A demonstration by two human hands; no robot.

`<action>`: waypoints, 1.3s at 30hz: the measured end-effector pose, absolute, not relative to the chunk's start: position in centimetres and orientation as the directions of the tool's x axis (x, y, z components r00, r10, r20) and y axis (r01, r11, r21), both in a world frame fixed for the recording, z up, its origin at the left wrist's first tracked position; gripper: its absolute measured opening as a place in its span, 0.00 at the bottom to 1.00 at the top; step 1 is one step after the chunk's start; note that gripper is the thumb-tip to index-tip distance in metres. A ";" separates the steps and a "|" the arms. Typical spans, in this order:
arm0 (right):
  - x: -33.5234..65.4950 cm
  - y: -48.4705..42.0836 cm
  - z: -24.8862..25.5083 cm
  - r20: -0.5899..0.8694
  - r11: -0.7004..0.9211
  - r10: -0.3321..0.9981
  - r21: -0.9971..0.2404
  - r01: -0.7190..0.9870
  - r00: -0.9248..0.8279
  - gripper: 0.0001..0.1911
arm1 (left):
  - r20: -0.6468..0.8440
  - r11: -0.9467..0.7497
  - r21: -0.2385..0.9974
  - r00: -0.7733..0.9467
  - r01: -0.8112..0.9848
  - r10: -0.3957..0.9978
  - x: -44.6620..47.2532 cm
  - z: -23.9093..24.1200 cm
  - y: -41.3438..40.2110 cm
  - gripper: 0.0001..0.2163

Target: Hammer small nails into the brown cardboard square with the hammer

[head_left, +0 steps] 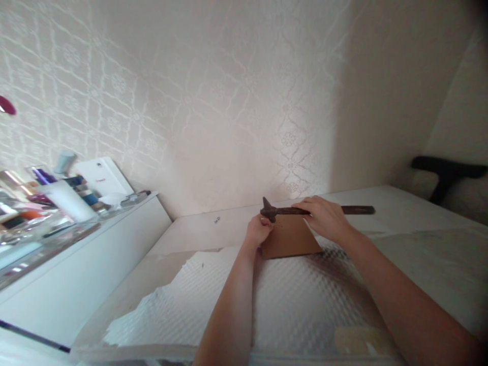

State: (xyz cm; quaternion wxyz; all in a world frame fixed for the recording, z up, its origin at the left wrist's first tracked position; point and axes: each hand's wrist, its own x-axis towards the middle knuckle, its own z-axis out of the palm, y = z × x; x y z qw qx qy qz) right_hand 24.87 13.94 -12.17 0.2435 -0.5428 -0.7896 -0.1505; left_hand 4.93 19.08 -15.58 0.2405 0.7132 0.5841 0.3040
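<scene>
My right hand [328, 217] is wrapped round the handle of a dark hammer [356, 209], whose head [268, 210] rests at the top of a small brown wooden block [290, 239]. The block stands on a white bubble-wrap sheet [282, 300]. My left hand [258, 231] is closed in a pinch at the block's upper left corner, right beside the hammer head; what its fingers hold is too small to make out.
The sheet lies on a white table [419, 223] against a patterned wall. A small screw-like bit [217, 220] lies near the wall. A white shelf [95, 239] at left carries several bottles and tubes. A black chair armrest [446, 170] shows at right.
</scene>
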 end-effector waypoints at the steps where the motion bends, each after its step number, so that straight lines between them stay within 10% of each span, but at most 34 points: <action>1: 24.9 13.9 -12.1 0.549 0.357 0.786 -0.027 0.934 -0.285 0.19 | 0.154 -0.203 0.704 0.132 0.681 0.979 4.9 -15.6 19.1 0.08; 39: 24.7 13.6 -11.8 0.533 0.351 0.801 -0.050 0.935 -0.272 0.19 | 0.149 -0.190 0.727 0.118 0.660 0.982 4.9 -16.0 19.5 0.09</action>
